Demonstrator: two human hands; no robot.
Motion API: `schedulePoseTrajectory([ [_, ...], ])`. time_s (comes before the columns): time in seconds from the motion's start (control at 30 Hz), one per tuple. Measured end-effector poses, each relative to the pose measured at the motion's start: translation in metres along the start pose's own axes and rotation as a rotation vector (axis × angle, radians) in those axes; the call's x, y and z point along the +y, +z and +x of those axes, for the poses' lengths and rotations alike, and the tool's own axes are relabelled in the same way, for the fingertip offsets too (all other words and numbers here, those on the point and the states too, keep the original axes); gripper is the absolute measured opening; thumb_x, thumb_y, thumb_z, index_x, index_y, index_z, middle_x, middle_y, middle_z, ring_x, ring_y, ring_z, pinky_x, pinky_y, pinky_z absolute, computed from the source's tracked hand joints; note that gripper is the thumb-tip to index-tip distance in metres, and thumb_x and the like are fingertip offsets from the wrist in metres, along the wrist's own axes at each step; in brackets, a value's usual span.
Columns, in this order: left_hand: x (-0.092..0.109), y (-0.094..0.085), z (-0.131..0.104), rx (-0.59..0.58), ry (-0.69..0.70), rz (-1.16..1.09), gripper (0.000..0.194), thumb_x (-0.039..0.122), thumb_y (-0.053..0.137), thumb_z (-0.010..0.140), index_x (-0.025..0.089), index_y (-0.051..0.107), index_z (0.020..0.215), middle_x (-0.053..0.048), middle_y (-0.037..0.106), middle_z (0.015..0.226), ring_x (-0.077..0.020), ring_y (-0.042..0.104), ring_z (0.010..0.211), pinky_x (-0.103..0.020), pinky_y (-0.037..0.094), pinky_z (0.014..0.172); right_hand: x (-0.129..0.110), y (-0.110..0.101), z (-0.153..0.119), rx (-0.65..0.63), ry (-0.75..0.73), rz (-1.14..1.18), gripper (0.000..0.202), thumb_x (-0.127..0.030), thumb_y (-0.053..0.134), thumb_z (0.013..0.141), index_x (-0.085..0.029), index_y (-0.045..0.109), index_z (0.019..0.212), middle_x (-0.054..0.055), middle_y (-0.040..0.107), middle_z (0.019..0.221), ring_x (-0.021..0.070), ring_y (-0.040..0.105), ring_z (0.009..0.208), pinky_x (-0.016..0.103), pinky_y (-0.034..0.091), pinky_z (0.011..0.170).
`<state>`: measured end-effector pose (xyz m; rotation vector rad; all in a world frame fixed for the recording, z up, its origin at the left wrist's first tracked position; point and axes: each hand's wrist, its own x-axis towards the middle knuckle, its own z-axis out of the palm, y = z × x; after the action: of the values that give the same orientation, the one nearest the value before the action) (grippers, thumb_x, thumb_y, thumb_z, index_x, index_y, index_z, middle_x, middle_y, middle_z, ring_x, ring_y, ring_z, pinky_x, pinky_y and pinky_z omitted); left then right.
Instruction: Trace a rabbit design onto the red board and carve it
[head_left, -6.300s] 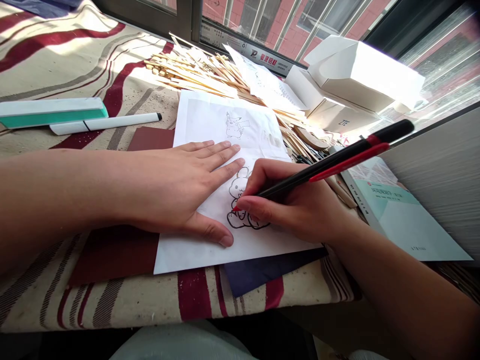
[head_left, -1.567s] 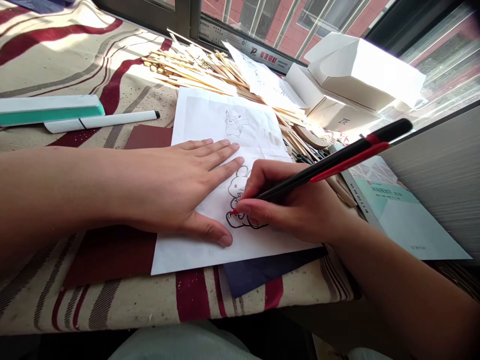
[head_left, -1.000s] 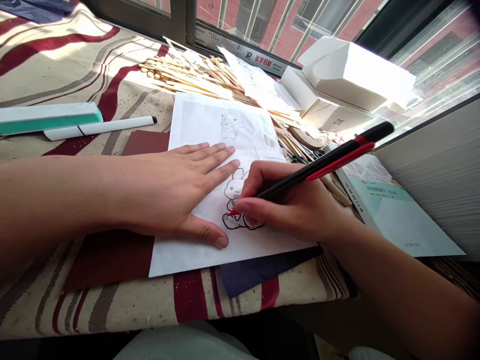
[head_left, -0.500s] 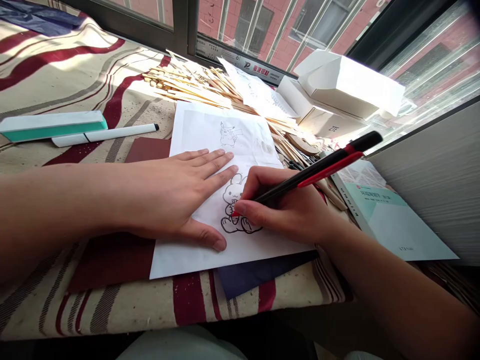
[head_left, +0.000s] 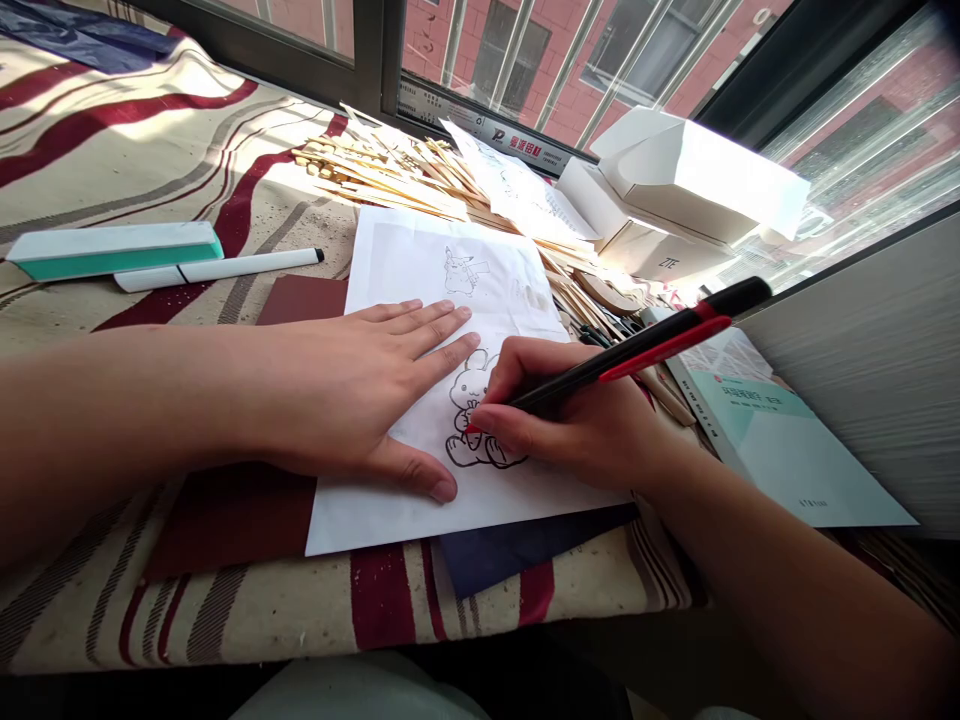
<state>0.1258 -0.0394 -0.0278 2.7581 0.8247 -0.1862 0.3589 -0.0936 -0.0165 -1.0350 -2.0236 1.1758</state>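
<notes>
The left hand (head_left: 382,395) lies flat, fingers spread, on a white sheet of paper (head_left: 367,525) atop a cloth-covered desk (head_left: 296,620), while the right hand (head_left: 585,415) pinches a black-and-red pen (head_left: 622,355) over a cartoon animal drawing (head_left: 469,385). The thin paper likely creases easily, best pressed flat; the stiff, light pen should steer best gripped near its tip.
</notes>
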Motion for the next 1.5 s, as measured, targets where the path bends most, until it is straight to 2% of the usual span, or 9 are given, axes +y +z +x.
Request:
schedulePoseTrajectory([
  [0.43, 0.0024, -0.0037, -0.0004, -0.067, -0.018, 0.086, 0.129, 0.098, 0.045, 0.085, 0.014, 0.014, 0.178, -0.015, -0.007, 0.183, -0.0408, 0.007, 0.172, -0.052, 0.013, 0.139, 0.0026, -0.0016, 0.0013, 0.015, -0.015, -0.013, 0.029, -0.025, 0.091, 0.085, -0.018, 0.064, 0.08, -0.004, 0.064, 0.068, 0.0092, 0.053, 0.059, 0.022, 0.044, 0.053],
  [0.57, 0.0021, -0.0037, 0.0001, -0.062, -0.022, 0.08, 0.129, 0.099, 0.046, 0.084, 0.015, 0.018, 0.178, -0.015, -0.004, 0.184, -0.0401, 0.007, 0.172, -0.051, 0.012, 0.139, 0.003, -0.0015, 0.0012, 0.014, 0.07, 0.12, 0.034, -0.028, 0.09, 0.086, -0.02, 0.058, 0.079, -0.006, 0.061, 0.063, 0.0082, 0.05, 0.055, 0.022, 0.042, 0.05],
  [0.67, 0.0011, -0.0024, 0.0008, -0.049, -0.02, 0.068, 0.129, 0.1, 0.046, 0.083, 0.014, 0.022, 0.177, -0.016, -0.003, 0.184, -0.0402, 0.007, 0.172, -0.051, 0.012, 0.139, 0.0028, -0.0015, 0.0011, 0.024, 0.102, 0.13, 0.035, -0.027, 0.09, 0.086, -0.02, 0.056, 0.078, -0.006, 0.06, 0.062, 0.0075, 0.049, 0.054, 0.022, 0.041, 0.049],
  [0.9, 0.0003, -0.0019, -0.0002, -0.036, -0.01, 0.058, 0.129, 0.099, 0.048, 0.083, 0.014, 0.024, 0.177, -0.016, -0.001, 0.184, -0.0414, 0.01, 0.172, -0.05, 0.013, 0.139, 0.0032, -0.0012, 0.0016, 0.004, 0.033, 0.071, 0.029, -0.019, 0.089, 0.085, -0.018, 0.06, 0.08, -0.006, 0.061, 0.065, 0.0076, 0.052, 0.057, 0.021, 0.043, 0.051],
  [1.07, 0.0003, -0.0027, -0.0016, -0.057, -0.006, 0.08, 0.13, 0.1, 0.044, 0.084, 0.014, 0.017, 0.178, -0.015, -0.007, 0.183, -0.0404, 0.006, 0.172, -0.051, 0.011, 0.139, 0.0032, -0.0019, 0.0016, -0.004, 0.014, 0.05, 0.029, -0.022, 0.09, 0.086, -0.018, 0.062, 0.08, -0.005, 0.062, 0.066, 0.0082, 0.052, 0.057, 0.021, 0.044, 0.052],
  [1.3, 0.0023, -0.0039, 0.0018, -0.075, -0.013, 0.086, 0.13, 0.098, 0.046, 0.085, 0.013, 0.014, 0.178, -0.015, -0.009, 0.183, -0.042, 0.006, 0.172, -0.052, 0.011, 0.139, 0.0064, -0.0003, 0.0005, -0.004, -0.002, 0.085, 0.029, -0.023, 0.093, 0.085, -0.017, 0.064, 0.081, -0.005, 0.065, 0.067, 0.008, 0.055, 0.058, 0.021, 0.045, 0.053],
  [1.5, 0.0028, -0.0042, -0.0002, -0.078, -0.024, 0.098, 0.131, 0.099, 0.046, 0.084, 0.014, 0.013, 0.178, -0.014, -0.009, 0.183, -0.0422, 0.006, 0.172, -0.053, 0.011, 0.139, 0.0079, 0.0028, 0.0026, 0.044, -0.027, 0.077, 0.028, -0.021, 0.094, 0.083, -0.017, 0.067, 0.081, -0.005, 0.066, 0.069, 0.0081, 0.055, 0.06, 0.021, 0.046, 0.055],
])
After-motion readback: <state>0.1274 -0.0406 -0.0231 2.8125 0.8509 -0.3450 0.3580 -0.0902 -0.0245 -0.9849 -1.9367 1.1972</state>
